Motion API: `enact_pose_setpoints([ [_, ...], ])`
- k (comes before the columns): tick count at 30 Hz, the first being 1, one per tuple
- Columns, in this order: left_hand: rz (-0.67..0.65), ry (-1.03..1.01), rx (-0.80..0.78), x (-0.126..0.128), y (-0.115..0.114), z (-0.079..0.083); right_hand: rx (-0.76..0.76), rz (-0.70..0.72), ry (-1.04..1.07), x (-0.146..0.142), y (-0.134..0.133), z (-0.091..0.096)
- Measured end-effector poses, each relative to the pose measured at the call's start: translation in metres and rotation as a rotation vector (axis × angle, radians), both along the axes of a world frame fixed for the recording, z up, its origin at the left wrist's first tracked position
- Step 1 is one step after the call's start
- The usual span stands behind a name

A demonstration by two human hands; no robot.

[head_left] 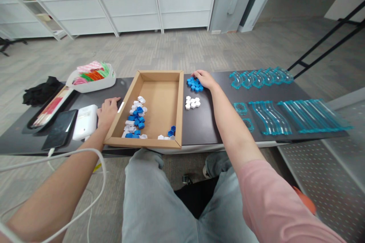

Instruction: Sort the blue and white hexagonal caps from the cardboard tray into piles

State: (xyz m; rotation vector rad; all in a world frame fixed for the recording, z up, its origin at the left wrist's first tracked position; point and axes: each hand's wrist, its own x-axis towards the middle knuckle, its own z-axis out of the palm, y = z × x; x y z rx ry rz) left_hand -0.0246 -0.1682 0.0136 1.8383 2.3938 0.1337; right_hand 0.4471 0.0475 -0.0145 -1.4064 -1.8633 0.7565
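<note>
Sitting just left of your left hand (107,111) is a chunky white case (85,122); that hand's loosely spread by the cardboard box (159,143), looks empty. Box has a blue-and-white jumble (141,125), mostly along its left side. Right of it, the white pile (193,102) is closer to you, the blue pile (196,84) beyond, under your right hand (205,79): fingers curled, can't tell if they're pinching one. Teal parts (269,117) lie further right.

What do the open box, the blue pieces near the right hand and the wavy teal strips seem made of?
Open box: apparently matte cardboard, from its plain brown surface.
Blue pieces: probably hard plastic, uniformly coloured; finish too small to judge.
Wavy teal strips: likely clear, glossy plastic; the dark tabletop shows through.
</note>
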Motion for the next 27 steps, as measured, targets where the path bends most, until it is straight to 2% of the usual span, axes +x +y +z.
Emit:
enact_pose_setpoints([
  [6, 0.005, 0.003, -0.002, 0.003, -0.001, 0.003, -0.007, -0.019, 0.001, 0.0, -0.001, -0.001],
  [11, 0.009, 0.006, -0.009, 0.005, -0.002, 0.005, -0.019, 0.004, 0.152, -0.001, 0.001, -0.004],
  [15, 0.013, 0.01, -0.009, 0.005, -0.002, 0.004, -0.063, 0.046, 0.222, -0.009, -0.002, 0.0],
  [22, 0.012, 0.024, -0.006, 0.003, 0.0, 0.003, -0.091, 0.036, 0.266, -0.027, -0.008, 0.006],
  [27, 0.007, 0.038, 0.001, 0.001, 0.0, 0.0, -0.046, -0.049, 0.279, -0.023, -0.009, 0.007],
])
